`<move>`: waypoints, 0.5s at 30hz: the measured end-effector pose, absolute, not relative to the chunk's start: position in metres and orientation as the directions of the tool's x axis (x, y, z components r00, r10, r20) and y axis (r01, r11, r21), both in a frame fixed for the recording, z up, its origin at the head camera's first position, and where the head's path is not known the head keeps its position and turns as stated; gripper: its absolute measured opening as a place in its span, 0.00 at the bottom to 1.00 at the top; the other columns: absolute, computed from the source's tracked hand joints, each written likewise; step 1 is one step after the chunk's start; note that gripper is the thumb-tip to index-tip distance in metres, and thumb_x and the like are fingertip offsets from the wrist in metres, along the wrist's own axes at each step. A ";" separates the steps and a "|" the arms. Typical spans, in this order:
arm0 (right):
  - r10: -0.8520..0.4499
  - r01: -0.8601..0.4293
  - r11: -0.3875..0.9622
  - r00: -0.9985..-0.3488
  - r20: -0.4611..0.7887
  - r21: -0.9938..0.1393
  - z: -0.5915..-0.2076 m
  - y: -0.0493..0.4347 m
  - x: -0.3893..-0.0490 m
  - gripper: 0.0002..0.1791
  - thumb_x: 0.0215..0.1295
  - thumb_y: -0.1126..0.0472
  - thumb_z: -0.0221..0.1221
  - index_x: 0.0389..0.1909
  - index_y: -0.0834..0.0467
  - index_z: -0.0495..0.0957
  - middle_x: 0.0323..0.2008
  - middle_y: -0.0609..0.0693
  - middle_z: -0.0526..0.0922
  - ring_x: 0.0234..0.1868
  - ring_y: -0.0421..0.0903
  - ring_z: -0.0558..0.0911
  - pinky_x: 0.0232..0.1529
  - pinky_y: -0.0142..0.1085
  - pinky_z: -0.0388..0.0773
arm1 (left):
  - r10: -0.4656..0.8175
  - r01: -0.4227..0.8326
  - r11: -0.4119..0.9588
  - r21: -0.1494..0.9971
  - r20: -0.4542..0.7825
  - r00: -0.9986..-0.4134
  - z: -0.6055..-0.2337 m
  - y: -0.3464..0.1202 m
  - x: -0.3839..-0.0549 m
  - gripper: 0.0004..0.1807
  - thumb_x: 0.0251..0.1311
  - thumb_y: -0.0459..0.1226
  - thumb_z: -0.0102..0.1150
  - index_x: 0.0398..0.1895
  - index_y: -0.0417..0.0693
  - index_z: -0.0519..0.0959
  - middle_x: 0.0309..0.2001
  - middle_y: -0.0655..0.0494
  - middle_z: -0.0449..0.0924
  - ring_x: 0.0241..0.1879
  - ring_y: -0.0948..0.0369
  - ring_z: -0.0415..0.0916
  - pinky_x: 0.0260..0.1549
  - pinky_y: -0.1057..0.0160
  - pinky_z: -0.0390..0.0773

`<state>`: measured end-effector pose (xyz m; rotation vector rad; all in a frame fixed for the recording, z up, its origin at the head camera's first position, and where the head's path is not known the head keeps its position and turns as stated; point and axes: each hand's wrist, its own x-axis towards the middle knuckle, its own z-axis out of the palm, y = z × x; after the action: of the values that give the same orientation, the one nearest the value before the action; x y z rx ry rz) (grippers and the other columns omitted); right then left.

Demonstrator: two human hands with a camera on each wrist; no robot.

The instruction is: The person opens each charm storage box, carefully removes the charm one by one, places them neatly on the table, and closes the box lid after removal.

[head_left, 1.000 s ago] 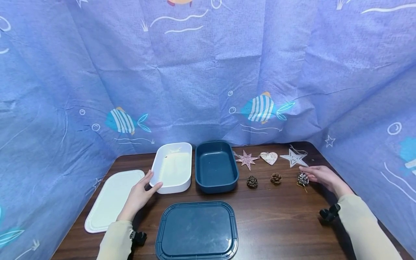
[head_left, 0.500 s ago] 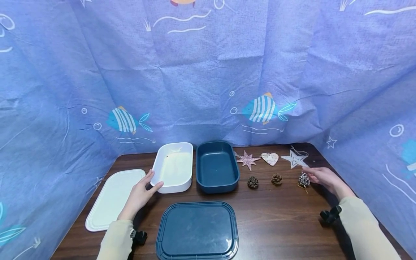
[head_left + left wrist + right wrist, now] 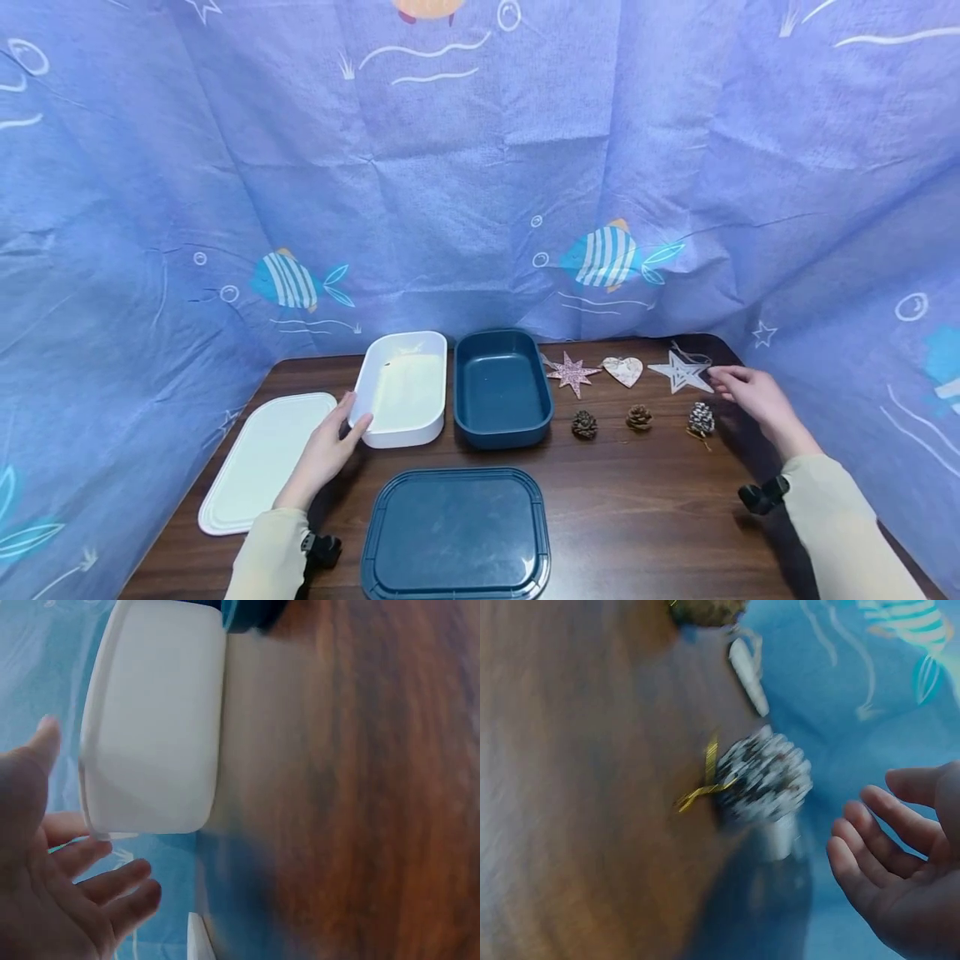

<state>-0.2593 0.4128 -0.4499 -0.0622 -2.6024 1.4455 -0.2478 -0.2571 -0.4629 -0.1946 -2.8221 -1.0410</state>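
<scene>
My left hand (image 3: 330,446) is at the near left corner of a white box (image 3: 405,383), thumb and fingers spread loosely. Seen from the left wrist, the fingers (image 3: 124,881) are beside the corner of its wall and the thumb stands apart. At the far right, my right hand (image 3: 757,404) is by the right-hand tip of a white star ornament (image 3: 678,372), fingertips overlapping that tip. A pine cone with white-tipped scales (image 3: 702,418) and a gold ribbon (image 3: 705,787) lies just in front of this hand. The right wrist view shows its fingers loosely bent with nothing between them.
Right of the white box stands a dark blue box (image 3: 502,387). A blue lid (image 3: 456,533) lies before them, a white lid (image 3: 266,462) at left. Along the right are a pink star (image 3: 573,372), a heart ornament (image 3: 623,371) and brown pine cones (image 3: 584,425). A blue curtain (image 3: 480,208) hangs behind.
My right hand has moved back from over the white-tipped pine cone to the white star's tip, leaving the cone on the table. The left hand stays at the white box.
</scene>
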 end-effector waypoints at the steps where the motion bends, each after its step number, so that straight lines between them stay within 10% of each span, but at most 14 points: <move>1: 0.128 -0.058 0.556 -0.980 0.154 -0.829 -0.445 0.409 -0.258 0.31 0.78 0.52 0.51 0.63 0.79 0.69 0.43 0.59 0.86 0.33 0.24 0.78 0.36 0.22 0.78 | 0.067 0.165 0.746 0.645 0.174 -0.983 -0.460 -0.257 -0.247 0.42 0.75 0.56 0.48 0.79 0.36 0.52 0.78 0.33 0.44 0.76 0.36 0.44 0.71 0.38 0.55; 4: 0.164 -0.091 0.629 -0.956 0.245 -0.772 -0.429 0.394 -0.253 0.30 0.78 0.49 0.52 0.63 0.73 0.73 0.51 0.70 0.82 0.33 0.21 0.75 0.35 0.21 0.75 | 0.037 0.190 0.744 0.640 0.245 -0.969 -0.451 -0.259 -0.242 0.40 0.76 0.53 0.49 0.80 0.39 0.52 0.79 0.34 0.43 0.76 0.36 0.44 0.69 0.36 0.57; 15: 0.084 -0.285 0.700 -0.878 0.472 -0.655 -0.397 0.328 -0.231 0.21 0.75 0.49 0.58 0.57 0.59 0.82 0.52 0.60 0.85 0.43 0.24 0.75 0.41 0.22 0.71 | 0.166 0.478 0.793 0.377 0.622 -0.766 -0.431 -0.251 -0.202 0.27 0.65 0.37 0.67 0.67 0.42 0.76 0.64 0.44 0.77 0.62 0.44 0.74 0.58 0.42 0.73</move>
<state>-0.2310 0.3277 -0.3967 0.1551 -2.4347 1.0479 -0.2023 -0.2514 -0.4312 -0.4760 -2.4008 -0.7119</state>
